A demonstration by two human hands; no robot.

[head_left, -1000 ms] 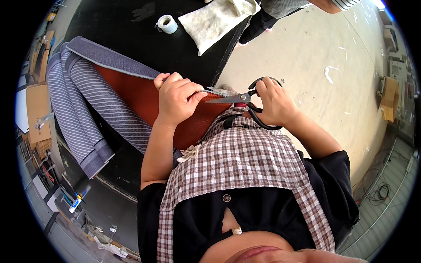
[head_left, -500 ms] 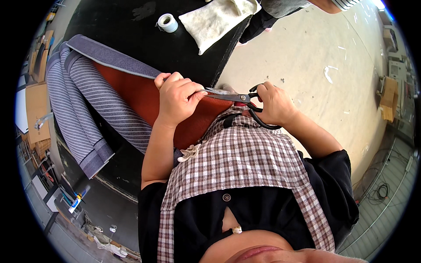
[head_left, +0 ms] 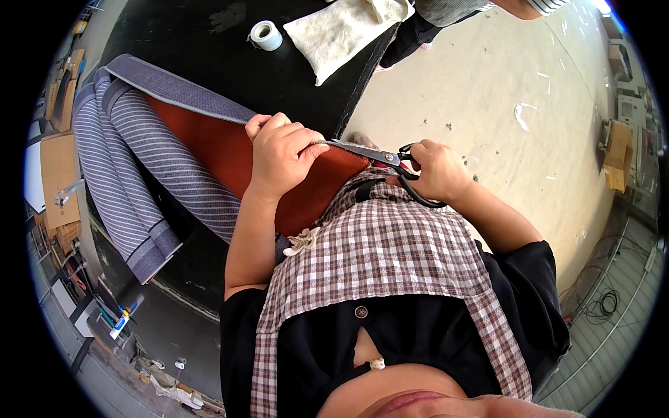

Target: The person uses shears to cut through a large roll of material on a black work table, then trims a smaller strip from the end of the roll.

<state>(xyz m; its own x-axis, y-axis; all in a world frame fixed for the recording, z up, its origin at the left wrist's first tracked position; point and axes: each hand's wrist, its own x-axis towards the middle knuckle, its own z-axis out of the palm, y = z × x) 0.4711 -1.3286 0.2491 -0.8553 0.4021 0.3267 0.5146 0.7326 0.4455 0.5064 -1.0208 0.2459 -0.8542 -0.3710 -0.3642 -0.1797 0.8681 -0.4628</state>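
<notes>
Inside left grip [head_left: 284, 157], pinched — edge of striped fabric [head_left: 175, 164] — right grip [head_left: 440, 171] clamped on scissors [head_left: 388, 158]

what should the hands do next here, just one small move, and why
I'd probably ease the left hand a little farther along the rust-coloured fabric, away from the scissors, before any cut: its thumb pinches the edge very close to the blade tips, which point toward it from the right hand.

From afar I see a scuffed black counter [head_left: 202, 63] carrying a round white roll [head_left: 269, 42], a cream cloth [head_left: 341, 38] and grey, white-striped fabric [head_left: 125, 174].
</notes>
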